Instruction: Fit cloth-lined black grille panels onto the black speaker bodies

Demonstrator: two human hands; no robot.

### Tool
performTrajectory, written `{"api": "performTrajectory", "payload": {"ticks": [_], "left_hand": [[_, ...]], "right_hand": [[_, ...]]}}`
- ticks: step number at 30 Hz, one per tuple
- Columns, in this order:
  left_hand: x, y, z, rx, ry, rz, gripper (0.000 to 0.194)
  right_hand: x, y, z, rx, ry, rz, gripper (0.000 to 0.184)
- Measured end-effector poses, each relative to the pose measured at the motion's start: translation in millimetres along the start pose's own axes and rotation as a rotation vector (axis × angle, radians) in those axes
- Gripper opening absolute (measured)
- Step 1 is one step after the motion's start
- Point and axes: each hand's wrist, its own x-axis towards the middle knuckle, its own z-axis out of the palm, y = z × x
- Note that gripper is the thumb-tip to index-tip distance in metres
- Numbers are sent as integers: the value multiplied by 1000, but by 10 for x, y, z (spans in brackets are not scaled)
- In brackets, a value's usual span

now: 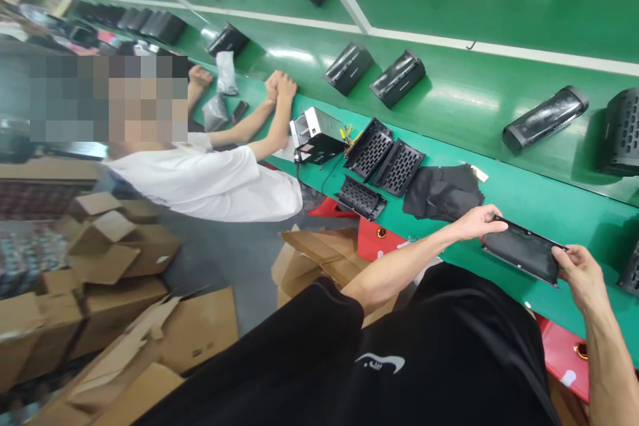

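Note:
A black rectangular speaker panel (524, 249) is held between my two hands over the green table. It looks lined with dark cloth and has a thin raised frame around its edge. My left hand (479, 221) pinches its left end, and my right hand (582, 269) grips the right end with the thumb on top. Beside my left hand lies a stack of black cloth pieces (442, 192). Farther left are perforated black grille shells, one (399, 166) next to another (369, 148), with a smaller one (360, 197) near the table's front edge.
A boxy machine (319, 135) with cables stands left of the shells. Black speakers (545, 118) sit along the green conveyor (479, 90) behind the table. A co-worker in a white shirt (214, 180) sits at the left. Open cardboard boxes (319, 259) stand below the table's edge.

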Motion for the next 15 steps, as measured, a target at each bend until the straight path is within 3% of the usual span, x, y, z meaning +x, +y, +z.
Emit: {"api": "performTrajectory", "payload": {"ticks": [5,15], "left_hand": [[-30,259,52,-198,18,73,51],[-108,468,135,-281,51,165,44]], "right_hand": [[-231,-337,-70,332,110,52,69],[-457,-472,-151,313,148,-62,57]]}}
